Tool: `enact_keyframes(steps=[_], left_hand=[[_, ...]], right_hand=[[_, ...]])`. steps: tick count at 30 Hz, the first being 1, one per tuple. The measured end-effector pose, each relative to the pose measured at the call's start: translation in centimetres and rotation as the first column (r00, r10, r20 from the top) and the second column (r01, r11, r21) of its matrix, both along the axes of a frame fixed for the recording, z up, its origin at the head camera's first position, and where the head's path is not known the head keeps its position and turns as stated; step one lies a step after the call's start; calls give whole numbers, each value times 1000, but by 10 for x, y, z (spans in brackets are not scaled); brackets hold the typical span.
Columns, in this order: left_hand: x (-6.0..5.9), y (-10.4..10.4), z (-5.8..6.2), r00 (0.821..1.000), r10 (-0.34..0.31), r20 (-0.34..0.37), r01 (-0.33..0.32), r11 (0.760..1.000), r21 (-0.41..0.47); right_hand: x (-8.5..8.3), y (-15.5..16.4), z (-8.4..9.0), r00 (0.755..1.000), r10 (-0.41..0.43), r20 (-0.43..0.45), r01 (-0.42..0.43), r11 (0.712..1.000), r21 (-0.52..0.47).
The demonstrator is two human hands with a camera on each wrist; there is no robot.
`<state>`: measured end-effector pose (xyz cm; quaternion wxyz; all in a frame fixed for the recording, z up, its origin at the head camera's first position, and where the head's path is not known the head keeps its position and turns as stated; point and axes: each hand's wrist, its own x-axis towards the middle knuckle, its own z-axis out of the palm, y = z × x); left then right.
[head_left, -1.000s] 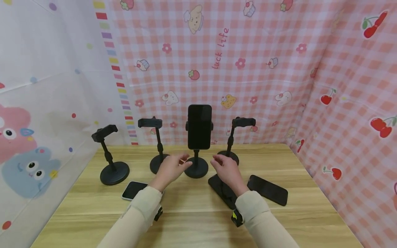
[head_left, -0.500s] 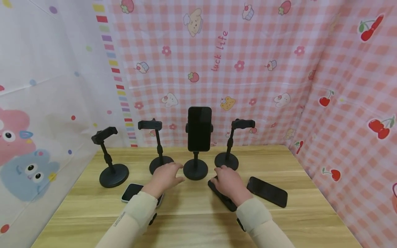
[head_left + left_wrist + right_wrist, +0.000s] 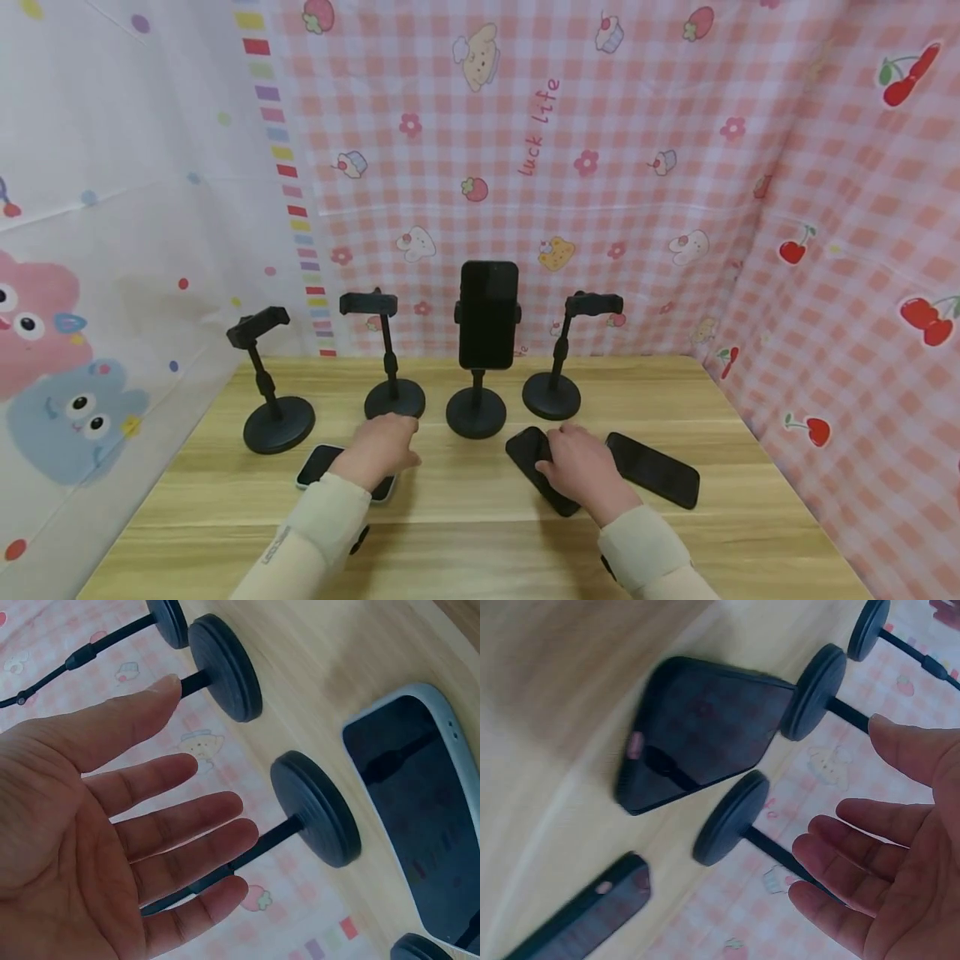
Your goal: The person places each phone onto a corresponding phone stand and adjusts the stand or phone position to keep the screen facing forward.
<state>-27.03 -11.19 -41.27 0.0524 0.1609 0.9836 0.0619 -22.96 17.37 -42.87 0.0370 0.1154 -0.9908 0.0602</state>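
Observation:
My left hand (image 3: 381, 452), fingers loosely extended and holding nothing, hovers above a light-edged phone (image 3: 318, 463) lying on the table. In the left wrist view that phone (image 3: 420, 795) lies apart from the fingertips (image 3: 240, 892). Over a black phone (image 3: 528, 447), also flat on the table, hangs my right hand (image 3: 587, 468); it covers part of that phone in the head view. The right wrist view shows this hand (image 3: 900, 855) empty, with the phone (image 3: 705, 727) clear of its fingers. Another black phone (image 3: 487, 315) stands upright in the clamp of a phone stand (image 3: 476, 414).
Three more black phone stands have no phone: one at far left (image 3: 279, 425), one left of centre (image 3: 395, 398), one at right (image 3: 552, 396). A further black phone (image 3: 654, 469) lies at the right of the wooden table (image 3: 465, 550). Patterned cloth (image 3: 480, 225) hangs behind.
Both hands have drawn back and down from near the stand with the upright phone. The left hand came toward the light-edged phone, the right toward the black phone. The phones and stands stay in place.

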Motion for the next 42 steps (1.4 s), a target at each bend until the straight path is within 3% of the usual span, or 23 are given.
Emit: enact_keyframes(steps=[8, 24, 33, 42], left_hand=[[3, -11, -2, 999, 30, -16, -31, 997, -73], [-2, -33, -9, 996, 84, -18, -85, 996, -31], [0, -46, -4, 993, 103, -57, -106, 994, -40], [-2, -55, 4, 988, 151, -26, -151, 988, -34]], right_hand=[[6, 12, -13, 998, -46, 41, 47, 999, -25], [17, 21, -23, 992, -58, 112, 63, 997, -50], [21, 23, -26, 993, -56, 104, 63, 996, -64], [23, 23, -26, 992, -63, 110, 73, 994, -83]])
